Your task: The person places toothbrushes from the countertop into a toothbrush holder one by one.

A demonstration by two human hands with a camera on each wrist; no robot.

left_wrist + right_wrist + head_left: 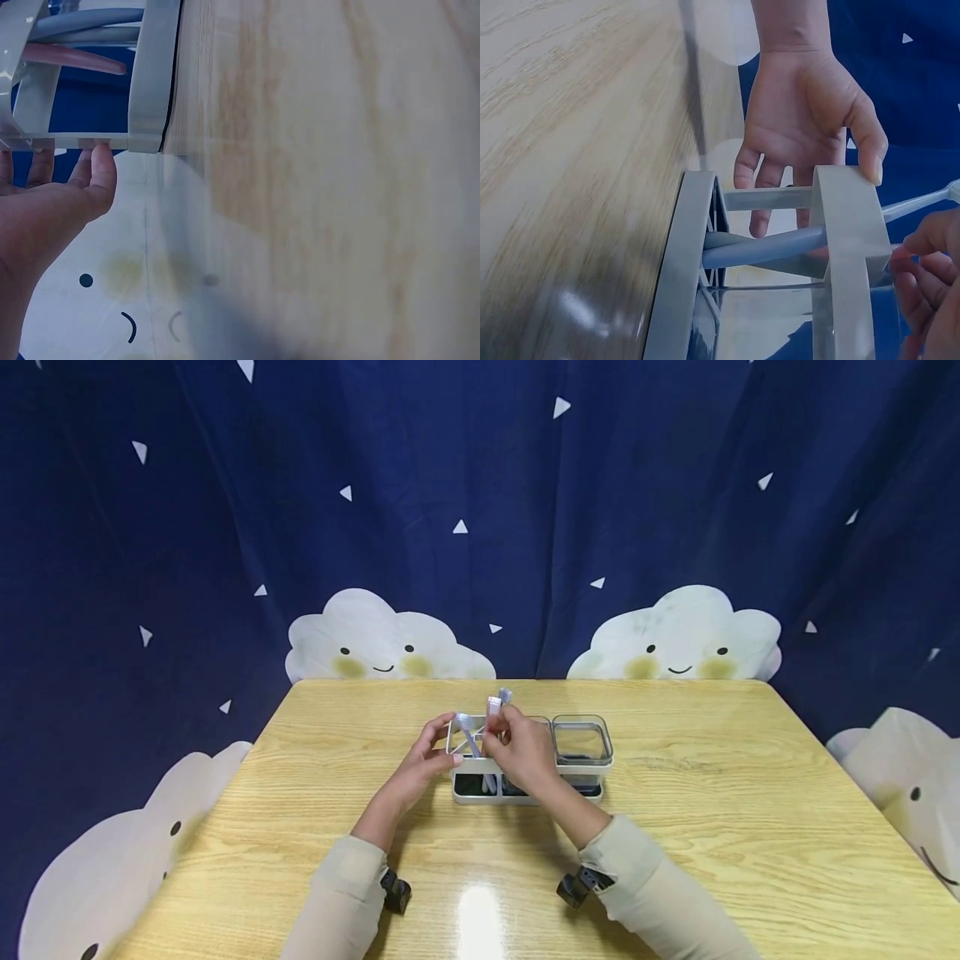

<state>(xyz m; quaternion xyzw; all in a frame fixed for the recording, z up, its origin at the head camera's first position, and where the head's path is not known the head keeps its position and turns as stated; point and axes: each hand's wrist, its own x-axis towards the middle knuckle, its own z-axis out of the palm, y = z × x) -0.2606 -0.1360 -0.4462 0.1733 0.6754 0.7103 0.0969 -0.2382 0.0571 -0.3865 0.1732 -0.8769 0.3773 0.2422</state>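
Note:
A pale toothbrush holder [587, 770] with two tiers stands on the table. My left hand [415, 770] grips its left end, thumb on the front of the upper frame and fingers around the side; the left hand [802, 112] also shows in the right wrist view. With fingertips and thumb, my right hand [525, 747] pinches a toothbrush [493, 704] above the holder's top. A pink handle [75, 58] hangs inside the frame in the left wrist view. Another toothbrush [467, 727] leans in the left slot, its blue-grey handle [772, 247] slanting between tiers. A further brush head [506, 695] rises behind the right hand.
A clear cup [582, 722] sits in the holder's right end, and a second is partly behind the right hand. The wooden table [712, 827] extends around the holder. A dark blue curtain [420, 468] with clouds hangs behind its far edge.

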